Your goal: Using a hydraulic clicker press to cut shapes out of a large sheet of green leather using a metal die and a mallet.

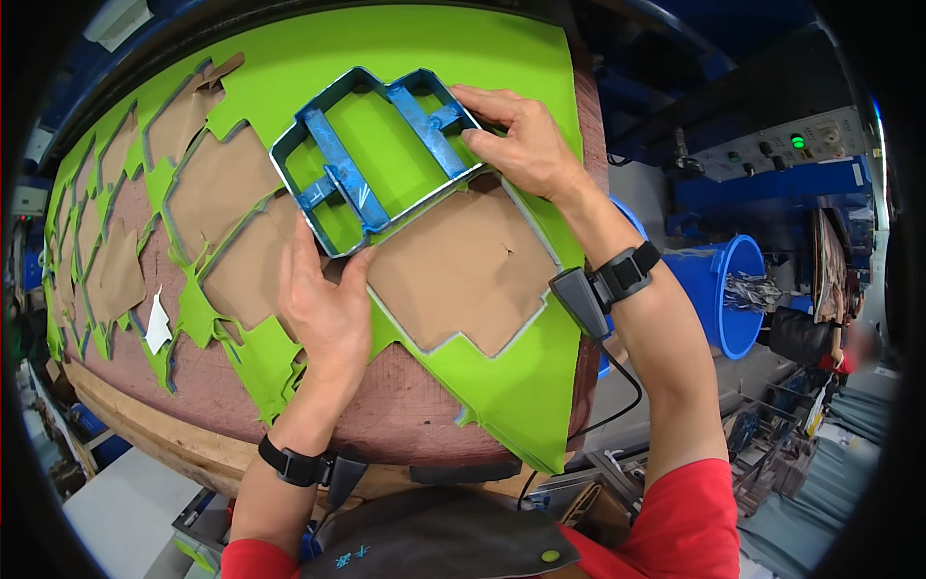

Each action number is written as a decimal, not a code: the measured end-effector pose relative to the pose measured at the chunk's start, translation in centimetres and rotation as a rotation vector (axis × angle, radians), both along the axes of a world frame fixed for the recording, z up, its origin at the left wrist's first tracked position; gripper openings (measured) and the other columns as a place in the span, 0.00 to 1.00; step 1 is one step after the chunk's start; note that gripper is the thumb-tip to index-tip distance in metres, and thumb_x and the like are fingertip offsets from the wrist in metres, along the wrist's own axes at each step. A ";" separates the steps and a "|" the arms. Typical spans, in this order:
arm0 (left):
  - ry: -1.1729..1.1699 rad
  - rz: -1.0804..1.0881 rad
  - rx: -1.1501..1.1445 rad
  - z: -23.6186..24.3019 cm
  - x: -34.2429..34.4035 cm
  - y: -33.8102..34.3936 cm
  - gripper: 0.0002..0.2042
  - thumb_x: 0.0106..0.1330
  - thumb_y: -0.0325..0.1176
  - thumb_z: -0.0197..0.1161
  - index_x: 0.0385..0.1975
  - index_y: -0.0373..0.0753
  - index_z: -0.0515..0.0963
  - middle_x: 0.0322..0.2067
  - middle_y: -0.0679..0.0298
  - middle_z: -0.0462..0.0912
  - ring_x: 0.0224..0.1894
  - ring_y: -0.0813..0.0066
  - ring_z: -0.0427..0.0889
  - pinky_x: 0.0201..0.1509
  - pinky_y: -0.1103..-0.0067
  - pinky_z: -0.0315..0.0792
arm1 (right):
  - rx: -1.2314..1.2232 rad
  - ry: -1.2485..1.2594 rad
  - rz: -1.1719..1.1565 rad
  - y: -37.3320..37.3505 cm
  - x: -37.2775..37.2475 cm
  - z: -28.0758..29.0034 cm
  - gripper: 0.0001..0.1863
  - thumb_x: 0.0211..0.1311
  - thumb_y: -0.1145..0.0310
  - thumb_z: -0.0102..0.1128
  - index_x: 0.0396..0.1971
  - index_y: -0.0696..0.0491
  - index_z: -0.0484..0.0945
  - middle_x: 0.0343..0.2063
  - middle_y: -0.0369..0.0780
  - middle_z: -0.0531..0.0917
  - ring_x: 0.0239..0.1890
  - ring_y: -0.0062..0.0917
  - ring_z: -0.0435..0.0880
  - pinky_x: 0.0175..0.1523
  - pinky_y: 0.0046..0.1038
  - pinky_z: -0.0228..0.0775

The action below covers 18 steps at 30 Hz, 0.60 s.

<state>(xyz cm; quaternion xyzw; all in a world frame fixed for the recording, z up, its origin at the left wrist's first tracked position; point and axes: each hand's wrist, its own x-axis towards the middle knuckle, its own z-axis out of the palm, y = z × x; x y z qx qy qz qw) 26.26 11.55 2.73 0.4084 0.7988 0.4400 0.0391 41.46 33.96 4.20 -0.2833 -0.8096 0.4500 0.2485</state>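
A blue-grey metal cutting die (pixel 371 154), an open frame with blue cross bars, lies on a bright green sheet (pixel 386 48) spread over a brown cutting block (pixel 405 405). My left hand (pixel 323 299) grips the die's near corner with thumb and fingers. At the die's right edge, my right hand (pixel 516 140) presses its fingers on the rim. Right beside the die is a large cut-out hole (pixel 463 265) showing brown board. Both wrists wear black bands.
Several more cut-out holes (pixel 217 183) run across the sheet to the left. A white scrap (pixel 156 328) lies near the left. A blue bin (pixel 728 289) stands on the floor at right, below a control panel (pixel 781 145). Another person (pixel 839 352) is at far right.
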 end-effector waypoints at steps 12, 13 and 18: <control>0.115 -0.027 -0.033 -0.1 -0.2 0.0 0.37 0.53 0.23 0.74 0.66 0.27 0.67 0.39 0.50 0.78 0.41 0.51 0.78 0.46 0.64 0.73 | 0.165 0.026 0.000 0.6 -0.4 -0.5 0.27 0.53 0.69 0.56 0.56 0.57 0.80 0.55 0.49 0.84 0.53 0.39 0.84 0.61 0.33 0.73; 0.109 -0.043 -0.076 0.1 -0.1 0.0 0.38 0.53 0.23 0.74 0.66 0.26 0.66 0.40 0.49 0.78 0.42 0.50 0.78 0.47 0.63 0.73 | 0.169 -0.004 0.002 0.7 -0.3 -0.8 0.27 0.54 0.68 0.56 0.57 0.58 0.79 0.57 0.50 0.82 0.57 0.42 0.81 0.64 0.34 0.70; 0.211 -0.011 -0.018 -0.1 0.1 -0.1 0.38 0.52 0.23 0.74 0.66 0.30 0.68 0.35 0.52 0.76 0.37 0.53 0.77 0.41 0.65 0.73 | 0.164 -0.030 0.044 0.7 0.4 -0.2 0.28 0.56 0.71 0.57 0.59 0.58 0.78 0.59 0.49 0.81 0.62 0.39 0.78 0.68 0.34 0.66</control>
